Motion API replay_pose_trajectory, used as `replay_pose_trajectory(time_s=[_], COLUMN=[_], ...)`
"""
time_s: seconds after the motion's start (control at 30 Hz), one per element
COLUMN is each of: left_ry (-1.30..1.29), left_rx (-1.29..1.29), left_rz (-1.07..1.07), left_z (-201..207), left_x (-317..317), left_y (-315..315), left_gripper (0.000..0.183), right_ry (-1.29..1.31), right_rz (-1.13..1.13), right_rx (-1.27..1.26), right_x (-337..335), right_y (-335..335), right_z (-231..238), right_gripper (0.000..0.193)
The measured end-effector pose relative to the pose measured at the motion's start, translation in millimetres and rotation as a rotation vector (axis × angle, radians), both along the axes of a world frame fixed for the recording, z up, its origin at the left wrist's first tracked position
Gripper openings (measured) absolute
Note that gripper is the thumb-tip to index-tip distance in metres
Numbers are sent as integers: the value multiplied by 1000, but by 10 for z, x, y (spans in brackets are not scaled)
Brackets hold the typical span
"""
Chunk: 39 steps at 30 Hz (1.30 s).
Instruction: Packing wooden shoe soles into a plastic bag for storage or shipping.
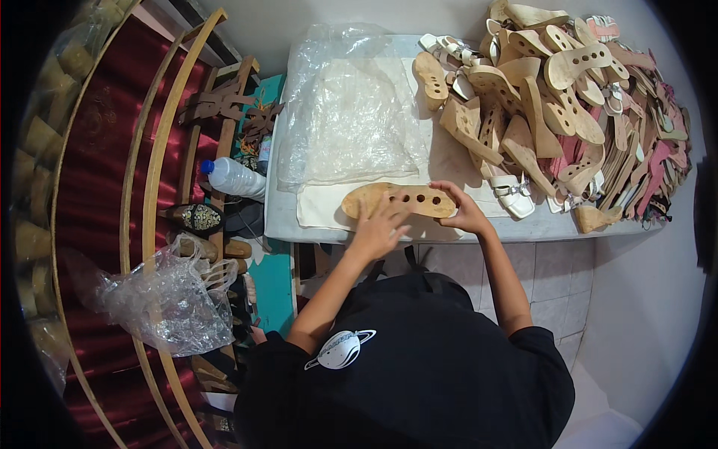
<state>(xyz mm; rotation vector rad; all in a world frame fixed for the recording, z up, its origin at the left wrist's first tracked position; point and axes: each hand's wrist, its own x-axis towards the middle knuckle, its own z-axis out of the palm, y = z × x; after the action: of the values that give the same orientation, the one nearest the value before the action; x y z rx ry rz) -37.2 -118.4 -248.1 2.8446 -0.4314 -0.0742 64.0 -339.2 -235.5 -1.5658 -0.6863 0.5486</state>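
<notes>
A pale wooden shoe sole [413, 192] with a row of round holes lies crosswise near the front edge of the table, on a cream sheet [321, 211]. My left hand [380, 228] rests on its rounded left part, fingers spread. Around the narrower right end, the thumb and fingers of my right hand [470, 215] are closed. The underside of the sole is hidden.
Right of my hands rises a pile of wooden wedge soles [523, 97], white sandals [512, 196] and pink and brown strips. Clear plastic [359, 120] covers the table's left. Beyond its left edge are a water bottle [238, 178], shoes and a wooden rack [153, 179].
</notes>
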Motion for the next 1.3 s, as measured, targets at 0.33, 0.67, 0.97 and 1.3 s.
replay_pose_trajectory(time_s=[0.33, 0.67, 0.97, 1.3], left_ry=[-13, 98, 97, 75], left_rx=[108, 2, -10, -17], left_rz=[125, 107, 111, 137], left_z=[-121, -184, -213, -149], left_x=[-27, 62, 65, 101], left_y=[489, 186, 168, 150], left_gripper=[64, 67, 66, 67], right_ry=[-22, -1116, -1013, -934], right_rz=[108, -305, -570, -643], right_rx=[-195, -516, -894, -775], right_x=[222, 452, 771, 638], right_y=[-215, -70, -77, -208], right_z=[-92, 689, 444, 716], right_gripper=[79, 62, 45, 32])
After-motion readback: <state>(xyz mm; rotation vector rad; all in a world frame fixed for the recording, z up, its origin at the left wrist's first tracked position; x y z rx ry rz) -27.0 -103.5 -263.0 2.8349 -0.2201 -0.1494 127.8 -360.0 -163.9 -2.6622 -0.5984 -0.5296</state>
